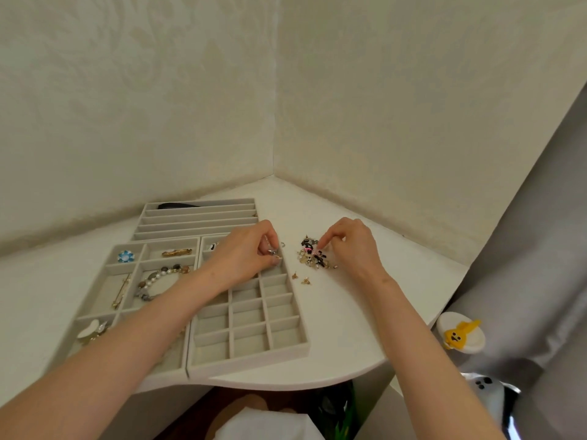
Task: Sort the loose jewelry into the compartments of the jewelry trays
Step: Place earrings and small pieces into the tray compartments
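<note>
A pile of loose jewelry lies on the white table, right of the grey trays. My right hand hovers over it, fingertips pinching at a piece in the pile. My left hand is above the top right corner of the many-compartment tray, its fingers curled round a small silver and gold piece. Two small gold earrings lie loose just beside that tray. The left tray holds a blue flower brooch, a gold clip, a bead bracelet and a pin.
A third tray with long slots stands at the back against the wall. The table sits in a wall corner; its curved front edge is near me. A white object with a yellow toy and a grey curtain are at right.
</note>
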{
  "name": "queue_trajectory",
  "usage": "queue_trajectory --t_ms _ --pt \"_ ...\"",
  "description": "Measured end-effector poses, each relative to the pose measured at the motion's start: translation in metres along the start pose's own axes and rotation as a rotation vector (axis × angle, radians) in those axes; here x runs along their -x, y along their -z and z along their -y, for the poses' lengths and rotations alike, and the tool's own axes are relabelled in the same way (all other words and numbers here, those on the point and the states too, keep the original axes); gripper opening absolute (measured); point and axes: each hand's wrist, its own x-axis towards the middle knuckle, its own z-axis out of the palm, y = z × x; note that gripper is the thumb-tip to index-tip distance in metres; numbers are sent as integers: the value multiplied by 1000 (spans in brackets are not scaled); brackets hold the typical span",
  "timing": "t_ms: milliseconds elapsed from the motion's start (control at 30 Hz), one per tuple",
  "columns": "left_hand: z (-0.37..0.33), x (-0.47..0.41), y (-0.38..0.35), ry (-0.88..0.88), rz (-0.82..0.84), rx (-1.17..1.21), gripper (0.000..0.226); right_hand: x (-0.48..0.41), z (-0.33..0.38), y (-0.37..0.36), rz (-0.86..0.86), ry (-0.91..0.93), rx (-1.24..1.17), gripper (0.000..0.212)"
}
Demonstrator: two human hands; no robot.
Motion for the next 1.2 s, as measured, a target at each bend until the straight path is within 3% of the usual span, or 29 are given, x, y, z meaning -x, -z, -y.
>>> queue_trajectory --t_ms 167,367,567,700,867,1067,1200 --pt "1 0 -2 -32 41 -36 13 -8 -11 0 -135 -87 -13 39" --pt "-1 2 -4 -38 40 -92 13 -22 -4 0 114 -44 185 19" --pt "-2 4 -4 -82 60 -125 14 -31 -2 1 211 -56 248 31" --pt "1 3 -4 -54 35 -102 13 -25 -3 -2 146 -19 245 8" --pt "-1 2 -3 12 43 106 15 -21 -2 -7 86 12 288 9" --pt "0 5 -1 -11 37 -170 13 -18 0 -10 58 27 301 6" --pt "3 3 4 5 86 -106 18 -17 -1 -10 53 10 274 7"
